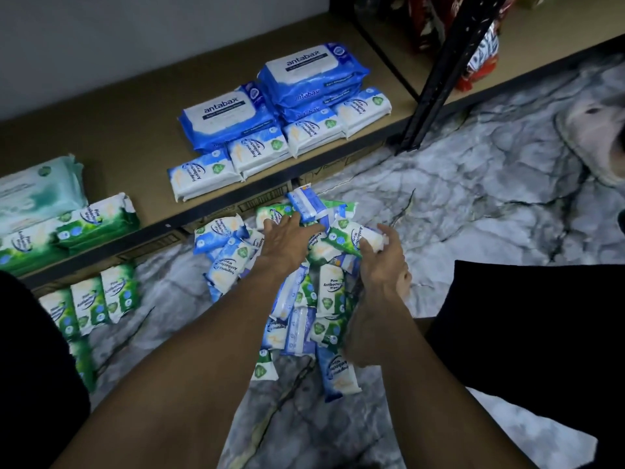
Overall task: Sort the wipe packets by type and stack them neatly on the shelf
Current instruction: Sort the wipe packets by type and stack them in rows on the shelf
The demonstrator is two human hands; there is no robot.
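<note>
My left hand (289,240) lies flat on the pile (297,299) of soft, glossy plastic wipe packets, its fingers (287,222) straight and released, gripping nothing. My right hand (384,257) holds 1 green pine packet (348,236) at the pile's far right edge, fingers (370,247) curled round its white end. The packet is tilted and touches the packets under it. The pile is a mix of blue-and-white and green-and-white pillow-shaped packets, and it sits on a grey marble-pattern floor (473,204) just in front of the shelf (128,137).

The shelf is a flat tan board with a black metal front edge. On it are puffy blue antabax packs (311,76) in 2 stacks. A row of 4 small blue-and-white packets (257,152) lies flat in front of them. At the left end are green packets (96,218) and a pale teal pack (37,191). More green packets lie in a row on the floor (88,301), well apart from both hands.
</note>
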